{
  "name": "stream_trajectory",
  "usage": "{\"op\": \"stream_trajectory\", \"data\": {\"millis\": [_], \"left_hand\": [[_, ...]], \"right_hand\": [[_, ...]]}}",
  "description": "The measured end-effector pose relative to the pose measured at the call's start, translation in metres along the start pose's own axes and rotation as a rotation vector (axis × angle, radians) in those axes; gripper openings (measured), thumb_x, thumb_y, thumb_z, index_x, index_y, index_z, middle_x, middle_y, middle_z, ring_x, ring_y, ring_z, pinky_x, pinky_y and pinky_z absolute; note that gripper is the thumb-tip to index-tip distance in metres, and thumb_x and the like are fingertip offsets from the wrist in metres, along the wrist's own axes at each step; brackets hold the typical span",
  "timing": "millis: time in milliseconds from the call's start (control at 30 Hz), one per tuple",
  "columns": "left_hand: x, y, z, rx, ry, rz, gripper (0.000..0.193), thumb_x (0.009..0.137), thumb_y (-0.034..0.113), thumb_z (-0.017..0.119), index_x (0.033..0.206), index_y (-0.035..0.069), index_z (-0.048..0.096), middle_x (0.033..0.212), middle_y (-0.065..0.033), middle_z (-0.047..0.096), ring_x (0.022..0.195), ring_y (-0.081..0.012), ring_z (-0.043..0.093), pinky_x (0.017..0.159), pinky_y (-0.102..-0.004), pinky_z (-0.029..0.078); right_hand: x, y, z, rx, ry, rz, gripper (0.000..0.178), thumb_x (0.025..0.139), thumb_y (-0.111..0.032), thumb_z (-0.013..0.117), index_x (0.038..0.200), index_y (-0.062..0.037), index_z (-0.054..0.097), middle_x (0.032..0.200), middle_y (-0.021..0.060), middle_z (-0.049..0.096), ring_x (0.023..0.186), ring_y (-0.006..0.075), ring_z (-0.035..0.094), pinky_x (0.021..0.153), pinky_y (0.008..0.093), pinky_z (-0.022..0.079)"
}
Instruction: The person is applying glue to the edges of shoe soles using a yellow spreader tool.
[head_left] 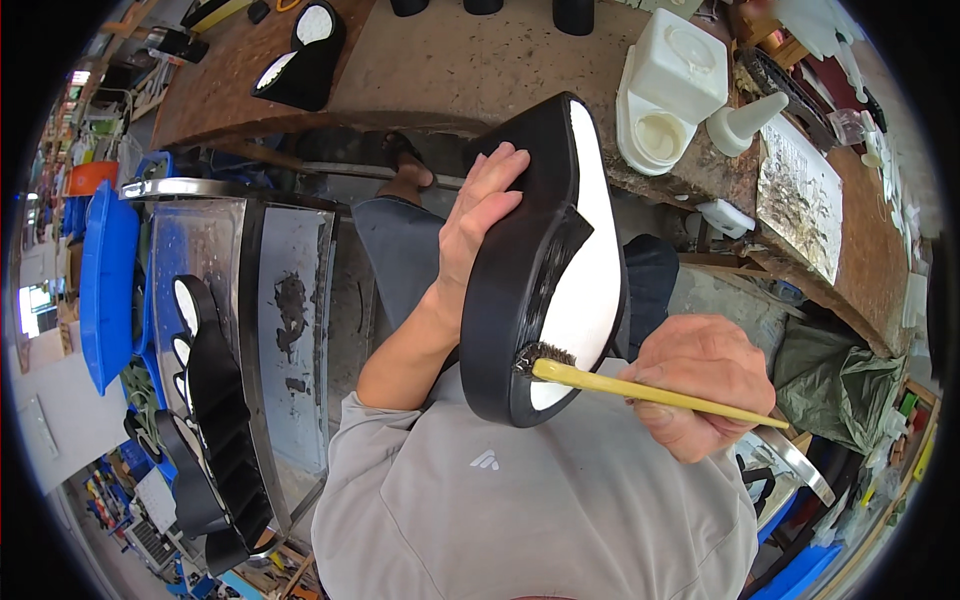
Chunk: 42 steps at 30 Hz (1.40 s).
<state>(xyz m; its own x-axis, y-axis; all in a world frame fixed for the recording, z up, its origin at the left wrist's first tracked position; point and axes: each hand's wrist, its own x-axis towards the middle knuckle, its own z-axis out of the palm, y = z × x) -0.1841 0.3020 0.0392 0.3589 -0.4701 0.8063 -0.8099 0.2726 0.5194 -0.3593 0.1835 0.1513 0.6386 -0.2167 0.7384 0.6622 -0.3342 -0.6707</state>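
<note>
In front of my chest a black wedge shoe sole (505, 290) with a white inner face (590, 260) is tilted up on its edge. My left hand (475, 220) is closed around its far left side, fingers over the black wall. Between the fingers and thumb of my right hand (700, 380) is a brush (655, 397) with a yellow handle. Its dark bristles touch the sole's near end, where the black rim meets the white face. A glossy wet-looking streak runs along that rim. The left palm is hidden behind the sole.
Another black-and-white sole (325, 75) lies on the brown workbench (420, 75). At its right stand a white plastic container with a round cup (660, 140), a white cone-shaped nozzle (745, 125) and a stained sheet (800, 195). Several soles (215, 370) line a metal-framed rack on my left.
</note>
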Motion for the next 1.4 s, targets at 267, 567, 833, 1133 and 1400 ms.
{"op": "stream_trajectory", "data": {"millis": [267,567,833,1133,1400], "left_hand": [[-0.011,0.009,0.006,-0.188,-0.122,-0.164,0.048,0.073,0.009,0.072,0.114,-0.001,0.049,0.128,-0.0242,0.054,0.121,-0.0397,0.052,0.105,-0.0483,0.036],[-0.013,0.028,0.007,-0.607,-0.446,-0.407,0.054,0.072,0.016,0.074,0.117,-0.003,0.050,0.126,-0.0217,0.053,0.116,-0.0337,0.056,0.094,-0.0367,0.046],[0.007,0.060,-0.011,-0.827,-0.619,-0.675,0.049,0.070,0.016,0.079,0.112,-0.002,0.060,0.122,-0.0175,0.053,0.120,-0.0325,0.048,0.098,-0.0419,0.043],[-0.014,0.044,0.002,-0.726,-0.430,-0.433,0.055,0.071,0.018,0.078,0.119,0.001,0.056,0.118,-0.0128,0.057,0.101,-0.0249,0.062,0.086,-0.0334,0.049],[-0.019,0.032,-0.013,-0.698,-0.382,-0.449,0.063,0.072,0.019,0.076,0.126,0.001,0.048,0.124,-0.0151,0.052,0.104,-0.0272,0.060,0.089,-0.0346,0.047]], "right_hand": [[-0.001,-0.002,-0.008,-0.013,-0.102,-0.022,0.017,0.075,-0.003,0.071,0.085,0.0071,0.062,0.071,0.0153,0.066,0.054,0.0184,0.062,0.046,0.0284,0.052],[0.014,0.008,-0.021,0.077,-0.191,-0.125,0.024,0.062,-0.001,0.078,0.080,0.0089,0.066,0.068,0.0168,0.065,0.047,0.0183,0.060,0.042,0.0242,0.047],[0.039,0.019,-0.038,0.181,-0.448,-0.253,0.017,0.072,-0.005,0.074,0.081,0.0069,0.066,0.069,0.0159,0.065,0.051,0.0180,0.061,0.043,0.0252,0.045],[0.035,0.005,-0.027,0.077,-0.337,-0.218,0.015,0.081,-0.011,0.066,0.084,0.0030,0.067,0.074,0.0167,0.067,0.052,0.0182,0.060,0.045,0.0282,0.046],[0.035,0.001,-0.022,0.065,-0.396,-0.327,0.015,0.076,-0.009,0.066,0.086,0.0016,0.069,0.080,0.0137,0.068,0.052,0.0150,0.056,0.044,0.0241,0.040]]}}
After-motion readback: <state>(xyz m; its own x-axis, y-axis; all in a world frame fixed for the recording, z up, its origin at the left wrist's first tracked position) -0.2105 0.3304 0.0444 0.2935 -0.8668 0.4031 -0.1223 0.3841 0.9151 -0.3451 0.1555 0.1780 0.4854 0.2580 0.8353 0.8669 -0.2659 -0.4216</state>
